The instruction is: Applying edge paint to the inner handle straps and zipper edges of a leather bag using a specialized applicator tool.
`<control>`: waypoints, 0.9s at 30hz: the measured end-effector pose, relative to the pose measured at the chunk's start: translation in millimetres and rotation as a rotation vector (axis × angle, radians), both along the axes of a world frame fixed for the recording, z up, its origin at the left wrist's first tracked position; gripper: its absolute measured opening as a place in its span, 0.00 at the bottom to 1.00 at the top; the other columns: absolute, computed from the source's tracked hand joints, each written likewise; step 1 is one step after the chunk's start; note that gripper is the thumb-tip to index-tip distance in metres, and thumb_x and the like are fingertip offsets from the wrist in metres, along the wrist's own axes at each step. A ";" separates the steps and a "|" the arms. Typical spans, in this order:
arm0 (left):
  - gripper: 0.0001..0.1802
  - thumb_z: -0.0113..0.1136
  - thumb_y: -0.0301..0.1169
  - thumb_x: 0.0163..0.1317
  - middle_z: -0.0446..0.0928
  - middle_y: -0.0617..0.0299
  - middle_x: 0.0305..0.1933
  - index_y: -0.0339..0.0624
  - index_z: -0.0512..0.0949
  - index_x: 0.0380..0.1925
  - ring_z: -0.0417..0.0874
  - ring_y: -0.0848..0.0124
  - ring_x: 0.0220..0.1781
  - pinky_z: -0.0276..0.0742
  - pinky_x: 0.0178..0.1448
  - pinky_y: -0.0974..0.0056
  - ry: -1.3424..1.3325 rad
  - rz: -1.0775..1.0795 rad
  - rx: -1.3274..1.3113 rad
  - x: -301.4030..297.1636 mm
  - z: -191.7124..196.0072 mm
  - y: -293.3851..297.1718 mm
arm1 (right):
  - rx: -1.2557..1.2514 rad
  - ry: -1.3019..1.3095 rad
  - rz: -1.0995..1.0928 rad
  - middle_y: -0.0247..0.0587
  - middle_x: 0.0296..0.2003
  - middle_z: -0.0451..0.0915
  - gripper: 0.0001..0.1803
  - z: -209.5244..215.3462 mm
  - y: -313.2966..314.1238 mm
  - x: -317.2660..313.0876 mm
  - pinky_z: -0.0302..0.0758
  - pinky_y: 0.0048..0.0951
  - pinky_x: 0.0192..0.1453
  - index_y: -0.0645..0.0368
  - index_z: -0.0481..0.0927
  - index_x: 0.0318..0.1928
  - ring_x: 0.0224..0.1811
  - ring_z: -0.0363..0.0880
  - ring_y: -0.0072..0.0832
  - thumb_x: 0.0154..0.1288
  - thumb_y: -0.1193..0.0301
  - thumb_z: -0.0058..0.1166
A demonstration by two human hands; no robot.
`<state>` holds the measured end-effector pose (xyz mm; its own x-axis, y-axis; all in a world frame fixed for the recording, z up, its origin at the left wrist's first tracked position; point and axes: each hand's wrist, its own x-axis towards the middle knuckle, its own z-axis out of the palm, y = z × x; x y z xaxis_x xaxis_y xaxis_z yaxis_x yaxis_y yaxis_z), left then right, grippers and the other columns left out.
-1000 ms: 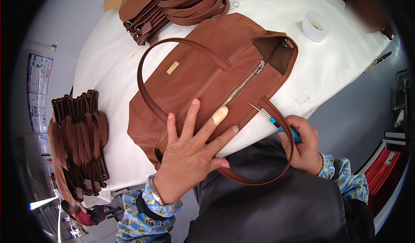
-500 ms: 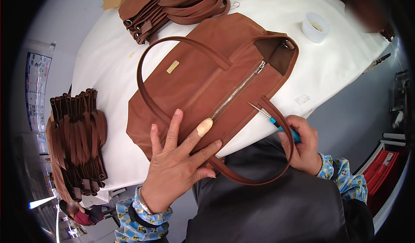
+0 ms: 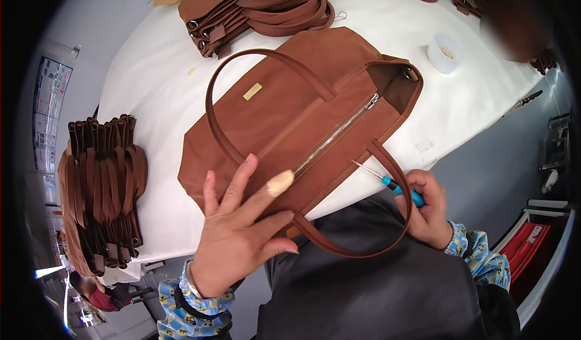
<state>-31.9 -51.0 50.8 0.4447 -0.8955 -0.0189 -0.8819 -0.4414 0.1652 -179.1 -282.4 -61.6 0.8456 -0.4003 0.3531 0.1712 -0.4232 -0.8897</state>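
Your left hand (image 3: 233,237) lies splayed flat, gripping nothing, pinning the brown leather bag (image 3: 302,119) on the white table (image 3: 145,85), while your right hand (image 3: 426,210) closes around a blue-handled screwdriver (image 3: 387,182) angled toward the zipper (image 3: 333,137); strap stacks (image 3: 260,7) lie beyond.

A leather-goods workshop: stacks of brown bag straps (image 3: 260,10) lie beyond the fingers on a white-covered worktable (image 3: 151,85), more handles (image 3: 103,182) left.

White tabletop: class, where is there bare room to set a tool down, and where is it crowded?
Free: white table left of the brown bag, and the patch between bag and white cup. Crowded: strap piles along the far edge and at left.
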 end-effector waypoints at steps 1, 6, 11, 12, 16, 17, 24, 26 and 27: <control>0.18 0.66 0.46 0.39 0.69 0.71 0.59 0.50 0.83 0.29 0.55 0.57 0.69 0.40 0.67 0.40 0.001 -0.002 -0.006 1.9 -2.3 7.9 | 0.045 0.037 0.046 0.39 0.23 0.77 0.15 0.8 -3.3 -5.1 0.68 0.21 0.26 0.64 0.69 0.42 0.22 0.73 0.19 0.54 0.82 0.56; 0.10 0.69 0.29 0.42 0.78 0.57 0.39 0.38 0.76 0.17 0.76 0.56 0.50 0.69 0.50 0.55 0.085 0.196 -0.474 7.8 -19.6 43.7 | 0.184 0.175 0.250 0.38 0.22 0.77 0.12 0.7 -20.7 -23.5 0.66 0.18 0.26 0.63 0.70 0.40 0.21 0.72 0.19 0.56 0.78 0.56; 0.14 0.66 0.23 0.47 0.76 0.55 0.31 0.35 0.68 0.14 0.79 0.63 0.40 0.72 0.39 0.67 0.156 0.399 -0.664 1.2 -30.3 78.2 | 0.132 0.242 0.232 0.39 0.26 0.78 0.05 6.9 -49.5 -47.4 0.68 0.19 0.27 0.62 0.77 0.33 0.23 0.74 0.20 0.54 0.78 0.57; 0.16 0.64 0.24 0.50 0.75 0.55 0.29 0.35 0.66 0.13 0.77 0.66 0.37 0.71 0.38 0.68 0.188 0.516 -0.735 0.4 -36.4 86.7 | 0.192 0.319 0.234 0.38 0.26 0.78 0.04 9.5 -60.2 -55.1 0.68 0.19 0.28 0.63 0.77 0.32 0.23 0.73 0.20 0.54 0.78 0.57; 0.17 0.57 0.30 0.58 0.72 0.58 0.26 0.36 0.64 0.15 0.73 0.73 0.31 0.67 0.38 0.72 0.217 0.746 -0.816 1.4 -48.8 110.5 | 0.348 0.404 -0.033 0.35 0.23 0.75 0.04 18.9 -86.4 -83.9 0.68 0.19 0.27 0.62 0.76 0.32 0.22 0.71 0.19 0.54 0.77 0.55; 0.17 0.57 0.30 0.58 0.72 0.58 0.26 0.36 0.64 0.15 0.73 0.73 0.31 0.67 0.38 0.72 0.221 0.745 -0.822 3.6 -51.6 114.7 | 0.341 0.405 -0.036 0.35 0.23 0.75 0.04 20.8 -89.7 -86.9 0.68 0.19 0.27 0.62 0.76 0.32 0.22 0.71 0.19 0.54 0.77 0.55; 0.19 0.56 0.38 0.59 0.71 0.51 0.50 0.33 0.71 0.43 0.69 0.58 0.55 0.62 0.57 0.61 -0.120 0.735 -0.649 27.4 -85.7 123.9 | 0.487 -0.057 -0.061 0.36 0.24 0.73 0.21 38.1 -85.6 -73.3 0.66 0.19 0.29 0.60 0.67 0.46 0.24 0.69 0.19 0.53 0.69 0.59; 0.27 0.57 0.42 0.58 0.68 0.48 0.59 0.36 0.70 0.53 0.62 0.50 0.64 0.57 0.64 0.53 -0.169 0.658 -0.329 28.4 -87.5 135.2 | 0.469 -0.091 -0.065 0.35 0.23 0.72 0.21 41.0 -79.9 -66.1 0.64 0.19 0.28 0.60 0.66 0.46 0.24 0.67 0.19 0.54 0.68 0.59; 0.27 0.57 0.42 0.58 0.68 0.48 0.59 0.36 0.70 0.53 0.62 0.50 0.64 0.57 0.64 0.53 -0.169 0.657 -0.330 27.9 -85.6 137.6 | 0.454 -0.123 -0.068 0.34 0.22 0.71 0.22 42.0 -77.7 -63.3 0.62 0.20 0.27 0.59 0.65 0.47 0.23 0.66 0.20 0.55 0.67 0.59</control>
